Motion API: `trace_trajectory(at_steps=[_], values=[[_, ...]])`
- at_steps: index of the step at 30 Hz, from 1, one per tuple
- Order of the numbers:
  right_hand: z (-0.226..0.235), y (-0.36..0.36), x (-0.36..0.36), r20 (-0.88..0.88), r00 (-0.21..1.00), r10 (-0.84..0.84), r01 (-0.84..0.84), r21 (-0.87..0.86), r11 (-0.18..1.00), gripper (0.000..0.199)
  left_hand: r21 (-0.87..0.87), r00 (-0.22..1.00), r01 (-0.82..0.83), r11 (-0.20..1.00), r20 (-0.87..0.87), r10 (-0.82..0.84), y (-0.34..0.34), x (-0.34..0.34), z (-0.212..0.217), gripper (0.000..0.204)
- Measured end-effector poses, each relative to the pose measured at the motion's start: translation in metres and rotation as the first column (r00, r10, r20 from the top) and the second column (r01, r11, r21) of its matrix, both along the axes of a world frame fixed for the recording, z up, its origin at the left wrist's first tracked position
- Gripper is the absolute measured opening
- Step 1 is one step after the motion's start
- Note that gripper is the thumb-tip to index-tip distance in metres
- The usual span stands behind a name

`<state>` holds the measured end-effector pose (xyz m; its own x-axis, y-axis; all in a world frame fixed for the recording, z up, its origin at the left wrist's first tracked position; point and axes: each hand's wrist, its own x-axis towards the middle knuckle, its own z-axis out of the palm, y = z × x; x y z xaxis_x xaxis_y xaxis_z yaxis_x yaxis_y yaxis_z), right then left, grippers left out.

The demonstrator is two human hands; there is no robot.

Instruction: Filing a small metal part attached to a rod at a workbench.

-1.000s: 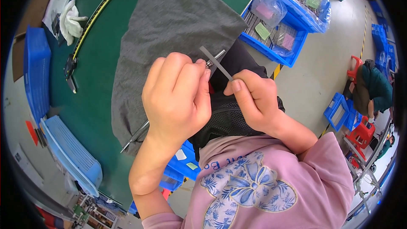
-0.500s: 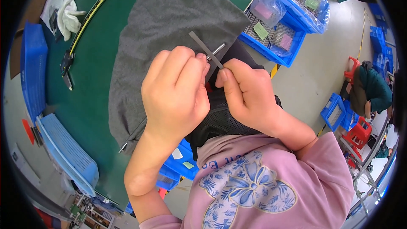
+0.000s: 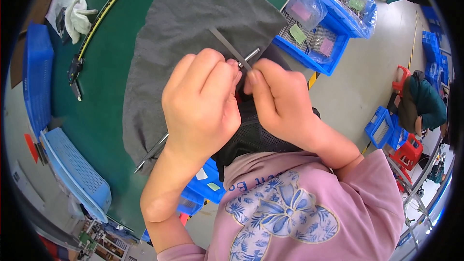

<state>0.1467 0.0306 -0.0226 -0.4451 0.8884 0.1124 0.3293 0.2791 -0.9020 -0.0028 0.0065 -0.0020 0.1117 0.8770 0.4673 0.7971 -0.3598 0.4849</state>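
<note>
A short, shiny metal rod [image 3: 252, 55] sticks out of the closed fingers of my left hand [image 3: 199, 104], tip pointing up and right. My right hand [image 3: 282, 100] pinches the lower end of a narrow flat file [image 3: 224, 42], a plain dark grey strip. The file crosses the rod close to my left fingertips and appears to rest against it. Both hands are over the front edge of a grey cloth [image 3: 193, 14] spread on the green table. Another thin metal rod [image 3: 152, 153] lies on the cloth beside my left forearm. My fingers hide the rod's other end.
Blue bins [image 3: 309, 60] with metal rods and bagged parts stand at the right. A caliper [image 3: 75, 72], a yellow-black strip [image 3: 108, 9] and a white glove [image 3: 77, 15] lie at the left, near a light-blue basket [image 3: 79, 174]. A person [image 3: 425, 96] sits far right.
My right hand has moved slightly left, and the file has slid up and left across the rod. My left hand keeps its grip, nearly in the same place.
</note>
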Motion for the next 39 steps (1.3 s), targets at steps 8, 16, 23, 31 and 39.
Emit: trace_trajectory(at_steps=[8, 16, 23, 31, 39], values=[[-0.002, 0.002, 0.000, -0.052, 0.999, 0.004, -0.006, -0.031, 1.000, 0.015, 0.011, 1.000, -0.019, 1.000, -0.008, 0.019, 0.001, -0.001, 0.000, 0.016], [0.005, -0.018, 0.053, -0.030, 0.996, 0.078, -0.083, -0.237, 0.968, 0.012, -0.003, 0.999, -0.027, 1.000, 0.023, 0.027, -0.001, 0.002, -0.001, 0.016], [0.005, -0.006, 0.055, -0.285, 0.953, -0.104, 0.075, -0.112, 0.991, 0.030, 0.012, 0.999, -0.040, 0.999, 0.036, 0.040, -0.002, 0.002, -0.001, 0.018], [-0.015, -0.009, 0.033, -0.205, 0.976, 0.068, -0.031, 0.180, 0.983, 0.047, 0.002, 0.996, -0.052, 0.999, 0.070, 0.052, -0.001, 0.002, -0.001, 0.018], [-0.015, -0.010, 0.034, -0.004, 0.999, 0.045, -0.040, 0.352, 0.935, 0.051, -0.001, 0.996, -0.039, 0.999, 0.080, 0.039, 0.000, 0.001, -0.001, 0.017]])
